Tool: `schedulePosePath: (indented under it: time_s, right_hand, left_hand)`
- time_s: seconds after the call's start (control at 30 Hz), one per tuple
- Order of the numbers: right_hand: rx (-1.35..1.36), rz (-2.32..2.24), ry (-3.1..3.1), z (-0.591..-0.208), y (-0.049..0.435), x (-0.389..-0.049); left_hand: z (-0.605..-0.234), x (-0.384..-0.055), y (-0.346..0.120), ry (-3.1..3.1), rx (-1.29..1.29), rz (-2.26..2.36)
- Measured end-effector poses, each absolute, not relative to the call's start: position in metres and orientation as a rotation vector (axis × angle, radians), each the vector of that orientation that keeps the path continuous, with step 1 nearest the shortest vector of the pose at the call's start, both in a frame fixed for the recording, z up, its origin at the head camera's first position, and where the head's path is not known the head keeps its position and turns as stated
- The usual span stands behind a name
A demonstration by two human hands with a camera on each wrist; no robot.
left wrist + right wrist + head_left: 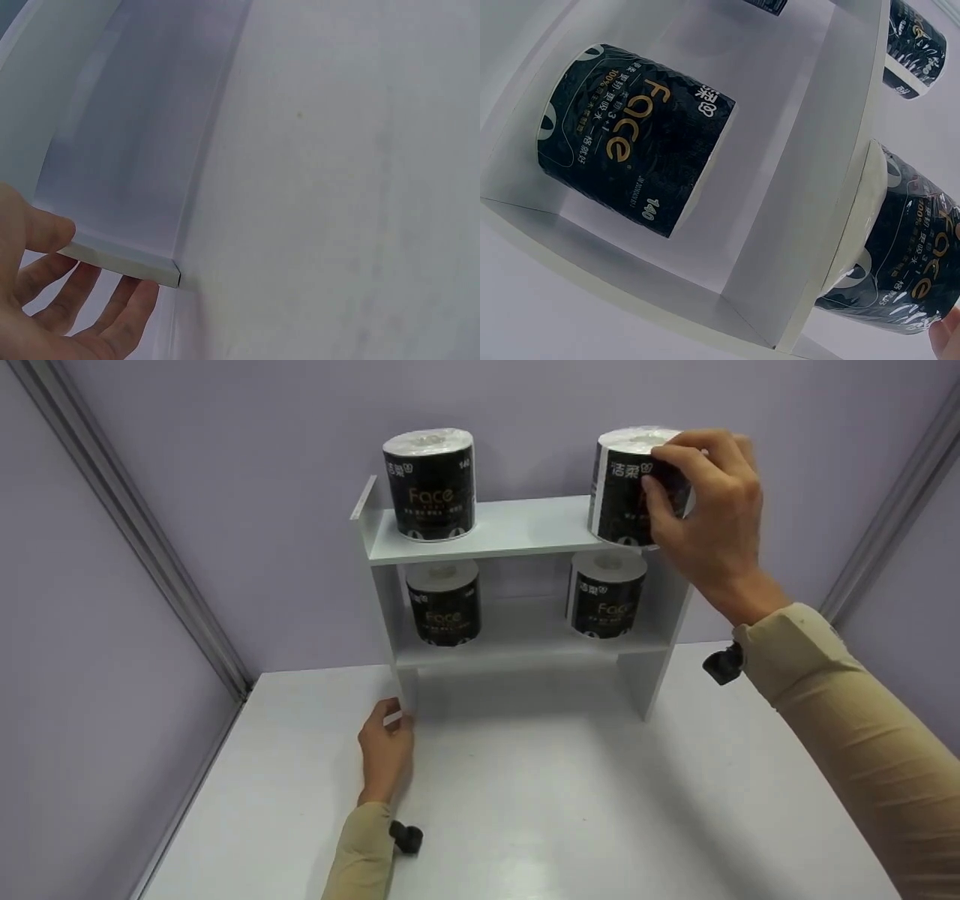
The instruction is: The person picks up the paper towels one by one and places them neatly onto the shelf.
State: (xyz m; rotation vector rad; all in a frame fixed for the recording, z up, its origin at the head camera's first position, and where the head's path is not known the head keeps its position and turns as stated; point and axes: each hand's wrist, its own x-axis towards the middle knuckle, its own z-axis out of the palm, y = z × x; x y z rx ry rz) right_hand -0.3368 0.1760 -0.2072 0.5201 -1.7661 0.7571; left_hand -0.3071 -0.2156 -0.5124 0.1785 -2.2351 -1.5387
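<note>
A small white shelf rack [525,649] stands against the back wall, with two black-wrapped toilet paper rolls on its top board and two on the board below. My right hand [712,502] holds the top right toilet roll [619,491] between thumb and fingers, at the board's right end. In the right wrist view only fingertips [946,336] show on that roll, its base at the board's edge. Low on the rack's left side, my left hand [386,750] grips the front edge of the side panel [124,261], thumb on one face and fingers on the other.
The top left roll [431,491] stands upright near a raised side lip [364,502]. Below are the lower left roll [446,607] and lower right roll [607,596]. The white tabletop [525,810] extends in front, between grey walls with metal corner posts [150,532].
</note>
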Motion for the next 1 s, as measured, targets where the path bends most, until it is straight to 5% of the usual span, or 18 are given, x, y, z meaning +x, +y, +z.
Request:
schedulePosePath:
  time_s: [1.0]
  right_hand:
    - [0.494,0.746,-1.844,-0.205,0.174,-0.347]
  left_hand:
    - [-0.510,-0.306,-0.213,-2.223,0.212,-1.556]
